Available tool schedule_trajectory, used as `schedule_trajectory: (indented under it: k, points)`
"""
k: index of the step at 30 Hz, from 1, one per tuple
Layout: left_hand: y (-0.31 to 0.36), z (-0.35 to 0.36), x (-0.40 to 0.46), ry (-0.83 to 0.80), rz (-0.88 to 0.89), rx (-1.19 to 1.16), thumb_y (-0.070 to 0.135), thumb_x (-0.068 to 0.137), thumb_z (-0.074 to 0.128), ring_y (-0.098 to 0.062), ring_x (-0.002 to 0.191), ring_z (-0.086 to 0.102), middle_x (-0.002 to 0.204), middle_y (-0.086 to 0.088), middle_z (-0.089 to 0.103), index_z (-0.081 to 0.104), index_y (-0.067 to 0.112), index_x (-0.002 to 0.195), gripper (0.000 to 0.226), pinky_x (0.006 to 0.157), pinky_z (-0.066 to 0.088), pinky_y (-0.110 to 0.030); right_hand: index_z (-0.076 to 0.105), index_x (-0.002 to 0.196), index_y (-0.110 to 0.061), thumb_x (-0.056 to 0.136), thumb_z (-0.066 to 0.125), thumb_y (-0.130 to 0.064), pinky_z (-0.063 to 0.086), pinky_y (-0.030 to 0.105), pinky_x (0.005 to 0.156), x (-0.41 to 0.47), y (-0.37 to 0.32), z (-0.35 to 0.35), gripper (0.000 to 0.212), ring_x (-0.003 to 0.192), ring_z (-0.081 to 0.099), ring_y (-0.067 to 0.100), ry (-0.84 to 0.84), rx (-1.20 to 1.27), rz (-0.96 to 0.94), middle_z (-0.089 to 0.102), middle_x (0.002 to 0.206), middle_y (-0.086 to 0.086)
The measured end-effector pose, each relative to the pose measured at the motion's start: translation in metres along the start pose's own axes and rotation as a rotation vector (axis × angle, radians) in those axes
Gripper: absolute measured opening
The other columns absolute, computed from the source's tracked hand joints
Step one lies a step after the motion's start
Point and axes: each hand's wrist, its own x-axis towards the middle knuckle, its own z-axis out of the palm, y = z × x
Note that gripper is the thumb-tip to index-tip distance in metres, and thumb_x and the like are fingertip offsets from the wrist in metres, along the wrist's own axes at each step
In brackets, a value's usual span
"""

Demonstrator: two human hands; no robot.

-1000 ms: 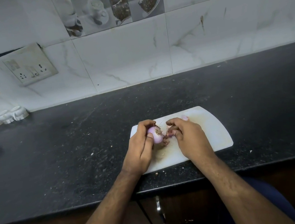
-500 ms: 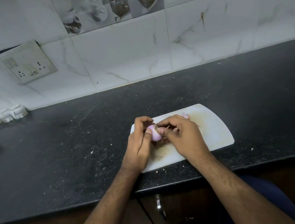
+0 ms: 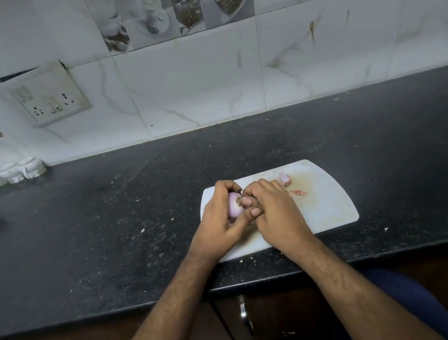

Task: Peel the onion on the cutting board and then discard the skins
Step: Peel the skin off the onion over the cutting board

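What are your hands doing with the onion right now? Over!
Left hand grips onion over cutting board. Right hand pinches at its root end. Two skin pieces on board. Nothing in the way.

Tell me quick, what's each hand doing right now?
Left hand: grips the onion.
Right hand: fingers curled, thumb at the onion's root end; looks like pinching it.
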Motion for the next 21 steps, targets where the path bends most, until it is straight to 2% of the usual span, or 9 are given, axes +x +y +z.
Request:
schedule_trajectory:
  k: [3,6,7,8,11,14,16,19,21]
  points:
    - [-0.002,0.000,0.000,-0.006,-0.048,-0.018,0.048,0.084,0.071,-0.001,0.080,0.056,0.095,0.015,0.057,0.047,0.019,0.109,0.045,0.072,0.044,-0.016,0.061,0.095,-0.019,0.099,0.051,-0.011,0.044,0.042,0.091,0.001,0.003,-0.007,0.013,0.094,0.050,0.016,-0.093,0.196,0.027,0.061,0.093,-0.006]
    - [-0.001,-0.001,0.001,-0.006,-0.061,-0.030,0.049,0.082,0.071,-0.002,0.077,0.053,0.092,0.012,0.056,0.047,0.016,0.109,0.049,0.069,0.045,-0.018,0.061,0.088,-0.020,0.105,0.049,-0.022,0.048,0.032,0.085,0.001,-0.001,-0.020,0.021,0.085,0.056,0.011,-0.129,0.542,0.116,0.060,0.083,-0.009]
    - [-0.001,-0.001,0.001,-0.011,-0.062,-0.025,0.048,0.081,0.073,-0.002,0.078,0.054,0.093,0.013,0.056,0.047,0.016,0.110,0.051,0.069,0.045,-0.018,0.062,0.087,-0.019,0.105,0.052,-0.022,0.048,0.028,0.082,0.002,0.001,-0.022,0.020,0.084,0.058,0.009,-0.082,0.542,0.127,0.062,0.082,-0.011]
    - [0.000,0.000,0.001,-0.018,-0.068,-0.023,0.046,0.080,0.076,0.000,0.078,0.055,0.094,0.013,0.056,0.046,0.016,0.110,0.052,0.069,0.045,-0.017,0.064,0.088,-0.021,0.103,0.054,-0.022,0.048,0.025,0.082,0.003,0.006,-0.023,0.018,0.088,0.059,0.009,-0.013,0.434,0.124,0.064,0.085,-0.013]
    - [-0.002,0.000,0.001,-0.020,-0.110,-0.040,0.029,0.078,0.091,0.003,0.079,0.057,0.099,0.009,0.055,0.042,0.018,0.114,0.061,0.069,0.047,-0.013,0.068,0.095,-0.026,0.100,0.058,-0.022,0.048,0.037,0.091,0.006,0.015,-0.022,0.012,0.102,0.052,0.013,0.044,0.044,0.118,0.067,0.097,-0.015]
    - [-0.002,0.000,0.001,-0.020,-0.131,-0.051,0.022,0.073,0.095,0.006,0.087,0.059,0.106,0.004,0.056,0.039,0.018,0.119,0.073,0.077,0.050,-0.012,0.070,0.113,-0.027,0.101,0.055,-0.016,0.049,0.034,0.095,0.004,0.011,-0.022,0.022,0.107,0.051,0.006,0.014,0.042,0.145,0.071,0.105,-0.013]
    - [-0.001,0.000,0.002,-0.014,-0.133,-0.048,0.023,0.072,0.096,0.007,0.091,0.060,0.110,0.003,0.056,0.037,0.020,0.123,0.078,0.080,0.051,-0.012,0.069,0.118,-0.027,0.101,0.055,-0.022,0.053,0.034,0.093,0.001,0.007,-0.022,0.022,0.100,0.060,0.006,0.031,0.044,0.176,0.074,0.102,-0.009]
    - [-0.002,0.002,0.002,-0.016,-0.146,-0.040,0.023,0.073,0.096,0.006,0.091,0.063,0.109,0.005,0.058,0.033,0.022,0.128,0.084,0.081,0.052,-0.013,0.069,0.102,-0.026,0.098,0.063,-0.033,0.056,0.035,0.083,-0.001,0.004,-0.027,0.010,0.077,0.065,0.000,0.094,0.108,0.184,0.069,0.079,-0.014]
    - [-0.003,0.002,0.002,-0.026,-0.149,-0.034,0.026,0.073,0.095,0.000,0.094,0.065,0.109,0.005,0.061,0.031,0.024,0.132,0.087,0.083,0.054,-0.016,0.067,0.100,-0.026,0.094,0.068,-0.036,0.055,0.027,0.078,-0.001,0.000,-0.030,0.012,0.080,0.063,-0.001,0.118,0.233,0.133,0.067,0.081,-0.015]
